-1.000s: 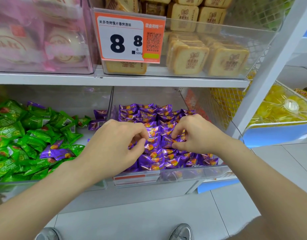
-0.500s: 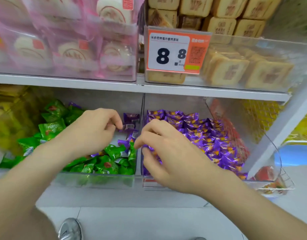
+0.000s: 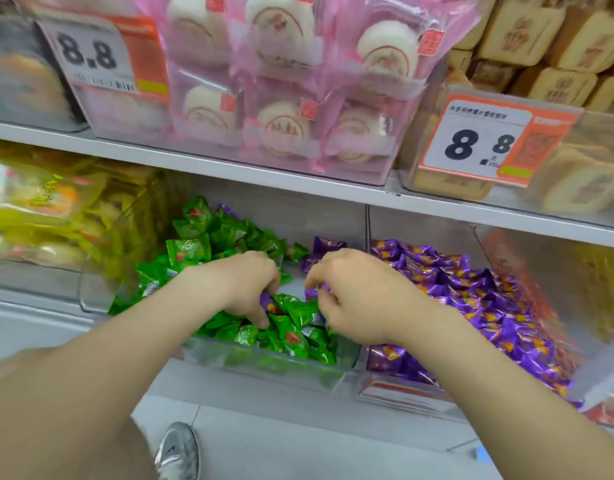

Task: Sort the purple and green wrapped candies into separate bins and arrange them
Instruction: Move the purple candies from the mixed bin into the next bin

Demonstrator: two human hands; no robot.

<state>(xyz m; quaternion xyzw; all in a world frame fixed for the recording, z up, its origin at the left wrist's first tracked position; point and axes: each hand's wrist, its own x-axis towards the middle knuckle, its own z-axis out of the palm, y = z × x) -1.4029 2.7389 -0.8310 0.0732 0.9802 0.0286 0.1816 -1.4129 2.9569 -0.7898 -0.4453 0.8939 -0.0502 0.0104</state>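
A clear left bin (image 3: 264, 367) holds green wrapped candies (image 3: 191, 249); the clear right bin (image 3: 399, 388) is full of purple wrapped candies (image 3: 471, 292). Stray purple candies (image 3: 328, 244) lie at the back right of the green bin. My left hand (image 3: 244, 284) reaches down into the green pile, its fingers and thumb curled round a purple candy (image 3: 268, 304). Just to the right, my right hand (image 3: 350, 299) hovers over the same bin and pinches another purple candy (image 3: 313, 293) at its fingertips. The hands are close together but apart.
A white shelf board (image 3: 298, 183) runs just above the bins. It carries pink-wrapped cakes (image 3: 284, 126), tan biscuit packs (image 3: 555, 74) and orange 8.8 price tags (image 3: 485, 143). Yellow packs (image 3: 49, 209) fill a bin at the left. My shoe (image 3: 177, 452) shows on the floor below.
Both hands have moved left from the purple bin to the green bin, and my view has swung left with them. Each now has a purple candy at its fingers.
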